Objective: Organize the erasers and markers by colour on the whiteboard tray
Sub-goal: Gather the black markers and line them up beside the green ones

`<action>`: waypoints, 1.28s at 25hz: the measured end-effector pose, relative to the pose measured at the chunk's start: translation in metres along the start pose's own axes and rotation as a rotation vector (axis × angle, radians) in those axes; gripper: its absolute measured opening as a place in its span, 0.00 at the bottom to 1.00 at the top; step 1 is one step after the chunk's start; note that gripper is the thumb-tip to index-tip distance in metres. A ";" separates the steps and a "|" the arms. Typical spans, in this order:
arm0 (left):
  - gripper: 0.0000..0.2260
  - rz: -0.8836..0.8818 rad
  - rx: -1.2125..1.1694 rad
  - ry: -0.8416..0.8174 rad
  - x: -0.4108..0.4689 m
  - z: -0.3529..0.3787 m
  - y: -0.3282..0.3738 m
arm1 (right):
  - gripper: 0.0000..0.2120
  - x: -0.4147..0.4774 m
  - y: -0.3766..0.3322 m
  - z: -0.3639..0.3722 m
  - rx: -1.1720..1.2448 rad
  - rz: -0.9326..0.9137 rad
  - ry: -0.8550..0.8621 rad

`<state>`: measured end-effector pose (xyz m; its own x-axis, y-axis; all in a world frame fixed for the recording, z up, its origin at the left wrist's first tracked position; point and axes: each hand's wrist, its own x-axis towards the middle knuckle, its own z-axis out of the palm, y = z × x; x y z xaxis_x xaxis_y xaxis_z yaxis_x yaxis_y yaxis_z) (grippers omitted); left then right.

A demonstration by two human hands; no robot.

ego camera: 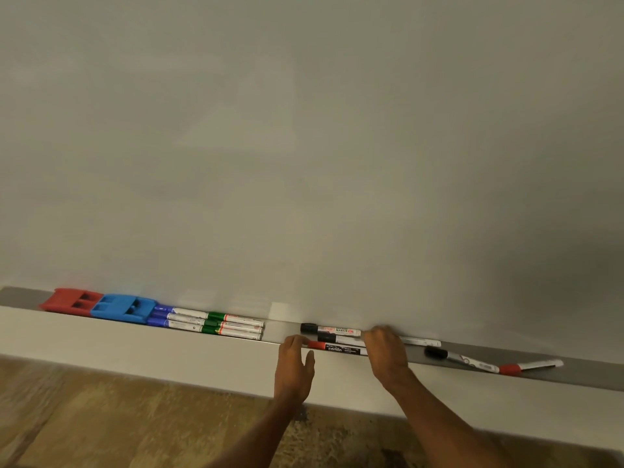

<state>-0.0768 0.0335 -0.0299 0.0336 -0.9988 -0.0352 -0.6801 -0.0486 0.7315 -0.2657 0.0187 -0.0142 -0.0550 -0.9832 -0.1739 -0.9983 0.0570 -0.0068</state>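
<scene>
Classroom or office: wide whiteboard (pixel 304 130), marker tray (pixel 280 331), wood-look floor (pixel 101 417).

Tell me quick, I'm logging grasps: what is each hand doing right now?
Left hand: open, fingertips at the red-capped marker, holding nothing.
Right hand: curled over the black markers on the tray; grip cannot be told.

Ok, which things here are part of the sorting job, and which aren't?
Part of the job:
- red eraser
- blue eraser
- blue markers
- green markers
- black markers
- red marker by the left hand
- loose markers right of the right hand
- tray

Not part:
- whiteboard
- floor
</scene>
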 end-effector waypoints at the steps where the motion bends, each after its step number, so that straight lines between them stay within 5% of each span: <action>1: 0.09 -0.011 -0.058 0.019 0.000 0.002 0.004 | 0.12 -0.001 0.004 0.001 0.020 0.002 0.006; 7: 0.14 -0.503 -0.879 0.092 0.005 0.017 0.039 | 0.12 -0.012 0.021 -0.001 0.190 0.005 0.047; 12: 0.12 -0.545 -1.270 -0.105 0.001 0.033 0.059 | 0.13 -0.015 0.019 -0.007 0.302 -0.050 0.035; 17: 0.11 -0.589 -1.430 -0.080 0.004 0.037 0.069 | 0.12 -0.019 0.012 -0.011 0.332 -0.107 0.018; 24: 0.05 -0.665 -1.336 0.142 0.004 0.011 0.040 | 0.18 -0.013 -0.005 -0.014 0.249 -0.190 0.050; 32: 0.07 -0.689 -1.364 0.065 0.001 -0.013 0.014 | 0.08 -0.008 -0.035 -0.017 -0.037 -0.106 0.062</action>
<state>-0.0768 0.0315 -0.0113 0.1071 -0.7791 -0.6177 0.6505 -0.4149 0.6361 -0.2302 0.0215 0.0045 0.0515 -0.9923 -0.1128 -0.9985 -0.0535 0.0149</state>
